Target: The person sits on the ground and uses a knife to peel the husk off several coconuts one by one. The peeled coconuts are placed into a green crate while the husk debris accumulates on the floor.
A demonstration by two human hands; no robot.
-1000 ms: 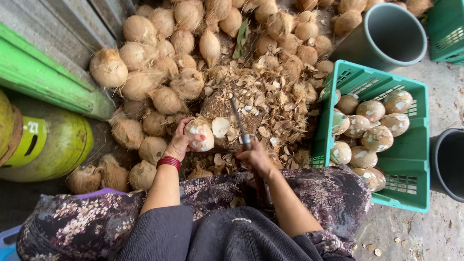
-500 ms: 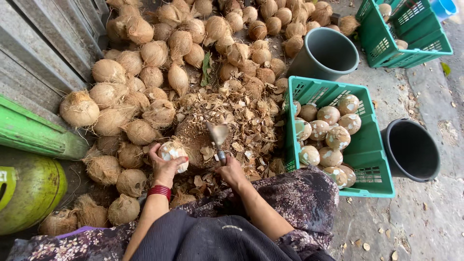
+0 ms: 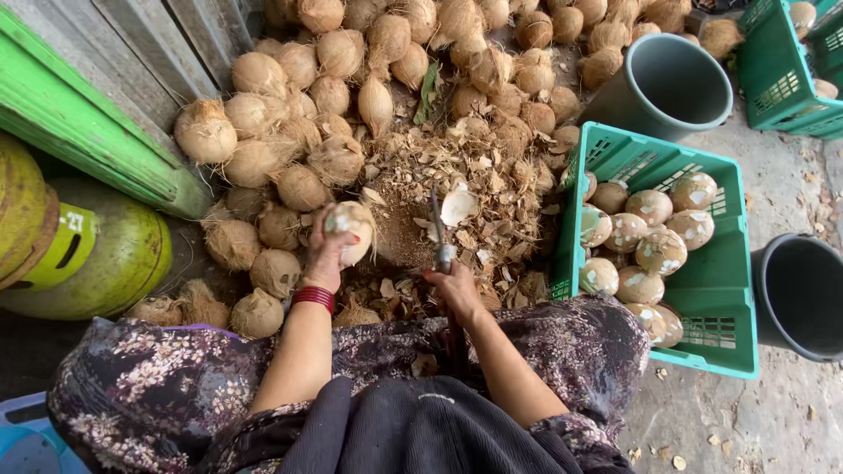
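left hand [image 3: 332,254]: coconut [image 3: 351,230] raised off the husk pile [image 3: 457,202], higher than half a second ago, grip unchanged | right hand [image 3: 452,285]: knife [image 3: 437,230] blade now upright, earlier tilted left toward the coconut | view: swung back right, green crate [image 3: 733,263] fuller in frame, black bucket [image 3: 803,294] re-entered at right edge

A single camera, worn on the person's head, looked almost straight down from close above the lap. It faced forward over both hands, taking in the coconut pile [image 3: 351,96] beyond them, a green crate [image 3: 742,290] to their right, and ground.
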